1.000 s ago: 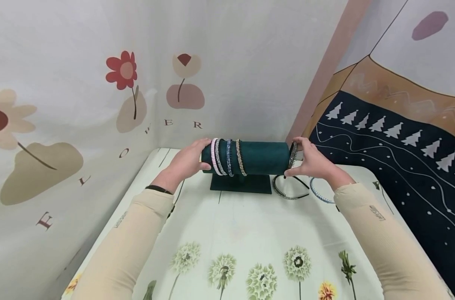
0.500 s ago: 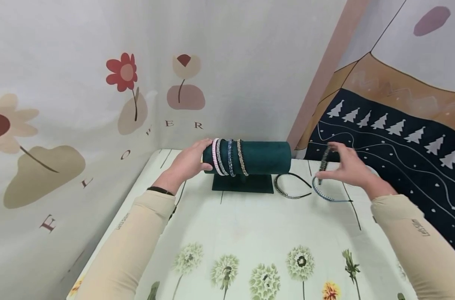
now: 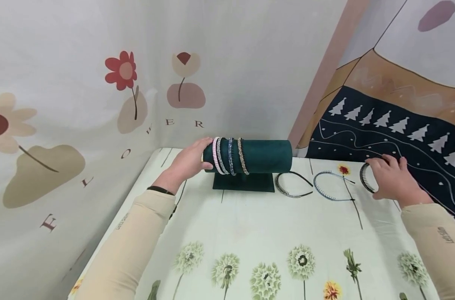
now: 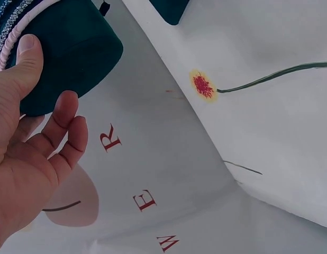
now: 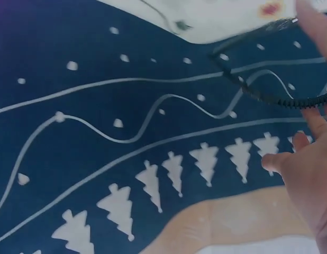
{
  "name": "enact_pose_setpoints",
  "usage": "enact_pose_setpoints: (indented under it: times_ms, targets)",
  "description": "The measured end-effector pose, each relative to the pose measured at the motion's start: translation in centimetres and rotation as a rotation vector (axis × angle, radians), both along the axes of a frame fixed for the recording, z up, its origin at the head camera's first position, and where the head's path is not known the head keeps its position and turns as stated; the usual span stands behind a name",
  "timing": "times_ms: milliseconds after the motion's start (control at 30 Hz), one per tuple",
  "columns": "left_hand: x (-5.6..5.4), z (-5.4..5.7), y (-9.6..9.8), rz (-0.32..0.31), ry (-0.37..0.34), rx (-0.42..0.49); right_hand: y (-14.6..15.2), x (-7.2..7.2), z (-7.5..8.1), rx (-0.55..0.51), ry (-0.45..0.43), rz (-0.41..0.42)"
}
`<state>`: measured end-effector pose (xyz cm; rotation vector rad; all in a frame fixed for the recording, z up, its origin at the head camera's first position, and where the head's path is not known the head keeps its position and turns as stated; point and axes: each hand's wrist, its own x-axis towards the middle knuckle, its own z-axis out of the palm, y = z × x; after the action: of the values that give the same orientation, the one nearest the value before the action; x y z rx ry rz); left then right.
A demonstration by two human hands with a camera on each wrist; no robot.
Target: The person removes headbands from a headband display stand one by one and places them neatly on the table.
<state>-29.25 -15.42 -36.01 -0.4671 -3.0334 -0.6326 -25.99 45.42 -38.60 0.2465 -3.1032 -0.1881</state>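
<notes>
A dark green velvet roll stand (image 3: 266, 156) lies lengthwise on its flat base (image 3: 243, 183). Several headbands ring its left part: a pink one (image 3: 215, 155), a silver one, a blue one (image 3: 231, 157) and a gold one (image 3: 243, 157). My left hand (image 3: 187, 163) grips the roll's left end; in the left wrist view its thumb presses the velvet near the pink band. Far to the right, my right hand (image 3: 394, 180) holds a dark toothed headband (image 3: 367, 178) between thumb and fingers. The right wrist view shows this headband (image 5: 269, 99) with its ends pointing away from the hand.
Right of the base, a black glittery headband (image 3: 287, 193) and a light blue headband (image 3: 323, 193) lie on the flower-print tablecloth (image 3: 235, 225). A pale printed curtain (image 3: 242, 83) hangs behind, and a navy cloth with white trees (image 3: 392, 141) borders the right side.
My right hand has carried the dark headband off the roll's right end and away to the right, past the light blue headband. The left hand stays at the roll's left end.
</notes>
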Motion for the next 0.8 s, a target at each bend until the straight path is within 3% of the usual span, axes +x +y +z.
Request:
enact_pose_setpoints:
  times_ms: [367, 567, 800]
  targets:
    - [-0.2, -0.3, 0.1, 0.016, -0.005, 0.003, 0.5, -0.3, -4.5, 0.226, -0.013, 0.098]
    - [-0.2, -0.2, 0.2, 0.017, -0.010, 0.000, -0.4, 0.0, -4.9, 0.260, -0.024, 0.103]
    - [-0.2, -0.2, 0.2, 0.019, -0.010, -0.007, -1.2, 0.1, -4.6, 0.223, -0.120, 0.032]
